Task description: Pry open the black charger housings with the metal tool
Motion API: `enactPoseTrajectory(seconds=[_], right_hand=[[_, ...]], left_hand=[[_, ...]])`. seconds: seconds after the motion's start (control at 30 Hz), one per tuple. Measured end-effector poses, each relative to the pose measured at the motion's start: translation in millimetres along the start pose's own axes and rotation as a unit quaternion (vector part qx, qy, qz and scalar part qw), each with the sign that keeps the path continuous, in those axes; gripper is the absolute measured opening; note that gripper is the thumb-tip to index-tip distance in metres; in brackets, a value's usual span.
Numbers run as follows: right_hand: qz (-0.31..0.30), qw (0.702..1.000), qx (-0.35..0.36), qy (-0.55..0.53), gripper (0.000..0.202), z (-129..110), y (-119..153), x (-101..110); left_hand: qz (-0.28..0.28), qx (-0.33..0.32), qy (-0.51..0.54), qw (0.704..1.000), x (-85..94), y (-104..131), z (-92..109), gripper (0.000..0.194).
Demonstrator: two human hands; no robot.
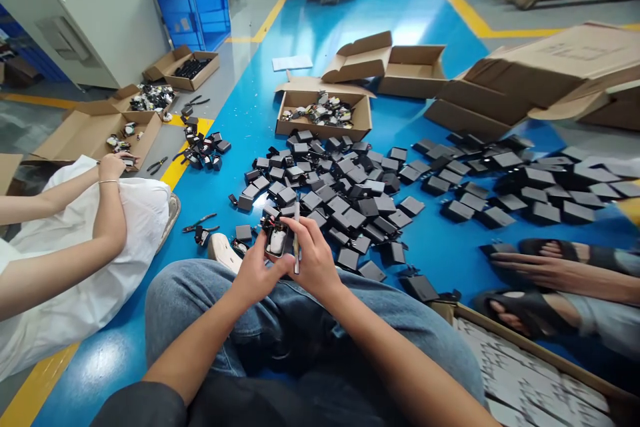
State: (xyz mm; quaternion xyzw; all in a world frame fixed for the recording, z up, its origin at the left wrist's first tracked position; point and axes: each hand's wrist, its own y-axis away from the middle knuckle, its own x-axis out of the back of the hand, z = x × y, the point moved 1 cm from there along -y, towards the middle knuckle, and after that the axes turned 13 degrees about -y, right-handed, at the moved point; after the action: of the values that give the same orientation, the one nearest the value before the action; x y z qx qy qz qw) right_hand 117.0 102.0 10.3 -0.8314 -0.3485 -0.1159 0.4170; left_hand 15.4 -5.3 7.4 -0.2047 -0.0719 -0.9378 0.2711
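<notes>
Above my lap, my left hand (257,271) holds a small black case (277,240) whose open side shows a white part and some wires. My right hand (315,257) has its fingers wrapped round a slim metal tool (297,240), which stands nearly upright against the case's right side. The fingertips of both hands are close together at the case. Just beyond them, a wide pile of black cases (345,187) lies on the blue floor.
A carton of white parts (324,128) stands behind the pile. At the left, a person in white (107,213) handles a small part; pliers (200,223) lie between us. Another person's hand (545,270) is at the right, above a carton of white pieces (530,373).
</notes>
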Motion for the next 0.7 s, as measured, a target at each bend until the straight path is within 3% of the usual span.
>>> enactPoseTrajectory(seconds=[0.07,0.27,0.47,0.7], right_hand=[[-0.002,1.0,-0.001,-0.008,0.058,-1.4,0.9,-1.1],[-0.011,0.993,0.055,-0.102,0.071,-13.0,-5.2,3.1],[0.022,0.978,0.025,-0.206,0.053,-23.6,-11.8,25.2],[0.042,0.962,-0.015,-0.271,0.03,-31.1,-21.6,56.2]], left_hand=[[-0.005,0.008,0.008,1.0,-3.8,2.4,0.7,0.073],[0.09,-0.018,0.036,0.995,15.9,0.3,6.4,0.051],[0.13,-0.032,-0.029,0.991,36.4,-1.0,13.5,0.046],[0.179,-0.03,-0.142,0.973,42.9,-1.8,12.4,0.054]])
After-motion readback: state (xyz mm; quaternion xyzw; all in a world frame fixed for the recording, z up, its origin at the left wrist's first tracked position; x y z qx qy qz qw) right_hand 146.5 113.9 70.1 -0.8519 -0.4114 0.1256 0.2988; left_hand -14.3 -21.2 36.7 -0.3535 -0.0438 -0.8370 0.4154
